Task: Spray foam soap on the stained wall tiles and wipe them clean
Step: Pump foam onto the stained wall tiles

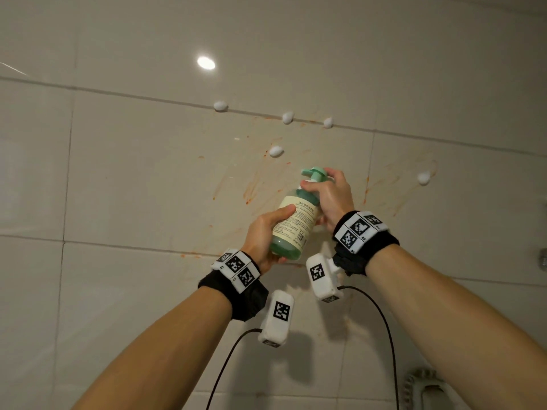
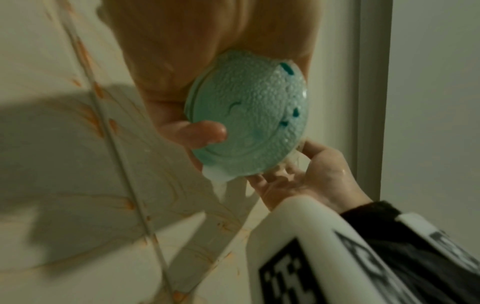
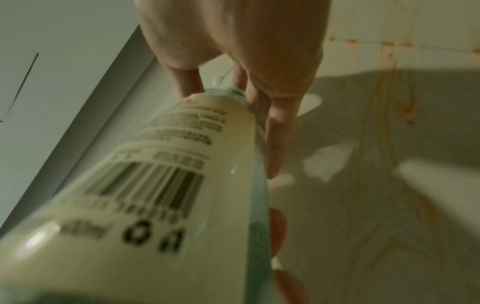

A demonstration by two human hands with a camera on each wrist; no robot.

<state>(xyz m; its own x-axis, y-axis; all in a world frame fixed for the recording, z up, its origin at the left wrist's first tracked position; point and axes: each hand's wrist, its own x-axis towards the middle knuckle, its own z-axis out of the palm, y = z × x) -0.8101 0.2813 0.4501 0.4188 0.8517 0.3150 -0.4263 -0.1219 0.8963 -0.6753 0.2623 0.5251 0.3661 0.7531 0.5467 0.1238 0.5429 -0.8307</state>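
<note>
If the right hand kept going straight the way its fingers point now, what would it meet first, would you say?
Most likely the stained wall tile. The right hand grips the pump head of the soap bottle, fingers aimed at the wall just beyond, nothing visible between; the gap's depth is unclear.

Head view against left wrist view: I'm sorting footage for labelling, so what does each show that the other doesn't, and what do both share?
Only the head view shows the five white foam blobs on the wall, for instance one, the bottle's mint-green pump head under the right hand, and its printed label.

Only the left wrist view shows the bottle's round, foam-speckled green base and a grey vertical frame edge.

Both show the green foam-soap bottle held by the left hand, and the orange-stained cream wall tiles.
</note>
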